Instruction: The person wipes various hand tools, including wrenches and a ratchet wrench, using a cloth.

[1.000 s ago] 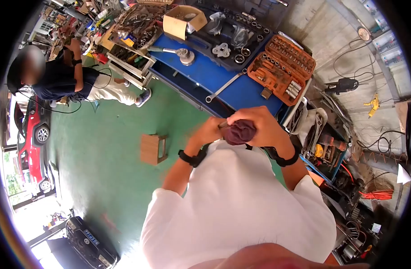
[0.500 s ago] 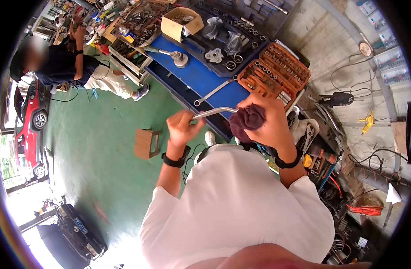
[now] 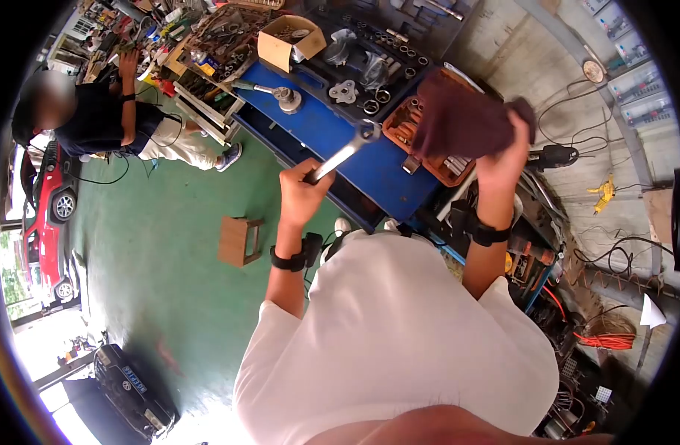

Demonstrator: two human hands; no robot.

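Maroon cloth (image 3: 458,119), one, in right hand (image 3: 503,157); one wrench (image 3: 341,158), left hand (image 3: 301,194)

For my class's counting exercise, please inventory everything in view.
Wrench: one, silver, left hand
Cloth: one, maroon, right hand
Bench: one, blue, ahead
Case: one, orange, behind cloth
Tray: one, black, on bench
Box: one, tan, on tray
Stool: one, brown, floor
Car: one, red, far left
Other car: one, black, lower left
Co-worker: one, dark top, upper left
Small tools: uncountable, mixed, top left
Shirt: one, white, bottom
Hands: two, bare, near bench
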